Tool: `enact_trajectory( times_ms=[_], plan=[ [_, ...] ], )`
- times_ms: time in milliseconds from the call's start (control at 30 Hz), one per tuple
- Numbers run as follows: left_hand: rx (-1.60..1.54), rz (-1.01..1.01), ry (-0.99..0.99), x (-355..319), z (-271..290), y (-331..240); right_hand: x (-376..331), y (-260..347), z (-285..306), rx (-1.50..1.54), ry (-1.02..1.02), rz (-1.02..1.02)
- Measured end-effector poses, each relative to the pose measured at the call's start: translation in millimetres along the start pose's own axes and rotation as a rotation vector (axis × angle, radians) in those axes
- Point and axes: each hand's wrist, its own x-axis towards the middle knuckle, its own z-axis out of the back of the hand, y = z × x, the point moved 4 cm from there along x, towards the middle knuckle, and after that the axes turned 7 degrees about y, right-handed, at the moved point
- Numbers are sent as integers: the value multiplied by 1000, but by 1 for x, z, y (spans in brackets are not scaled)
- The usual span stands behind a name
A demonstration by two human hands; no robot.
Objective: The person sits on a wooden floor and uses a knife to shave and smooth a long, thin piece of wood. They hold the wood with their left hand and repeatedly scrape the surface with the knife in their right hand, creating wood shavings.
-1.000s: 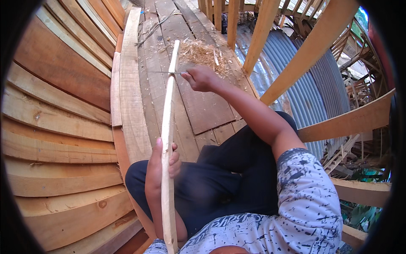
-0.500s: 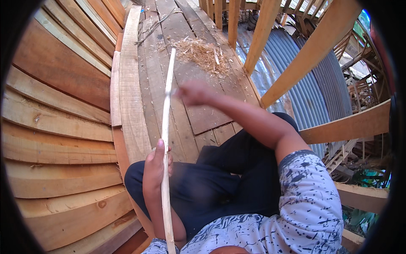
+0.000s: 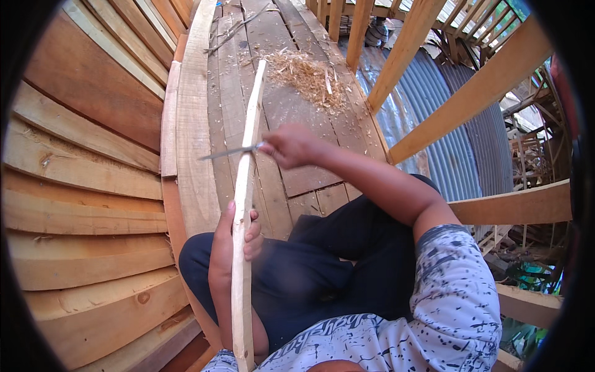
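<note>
holding a pale wooden stick (image 3: 242,279) in the left hand (image 3: 223,243) with fingers curled round it. gripping a knife (image 3: 224,153) across it in the right hand (image 3: 294,147), with fingers bunched together.

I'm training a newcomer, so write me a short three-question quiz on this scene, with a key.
1. True or false: the left grip lies open, apart from the pale stick.
2. What does the right grip hold? A) a hammer B) a knife C) a brush
3. Fill in: the shavings lie in a heap on the wooden ____.

Key: 1. False; it is wrapped around the stick. 2. B; its blade crosses the stick. 3. Floor.
</note>
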Motion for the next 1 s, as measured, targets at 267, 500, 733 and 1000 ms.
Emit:
enact_trajectory(
  times_ms=[267,500,733,1000],
  plan=[
    [-300,32,227,4,-7,-6,1,17,7,-19,-60,126],
    [-490,45,318,-3,-3,-6,-8,60,13,-37,-23,52],
    [-447,63,340,2,-7,-4,-19,69,17,-57,-8,65],
    [-472,-14,365,-8,-3,-16,-19,107,8,-52,186,112]
  ],
)
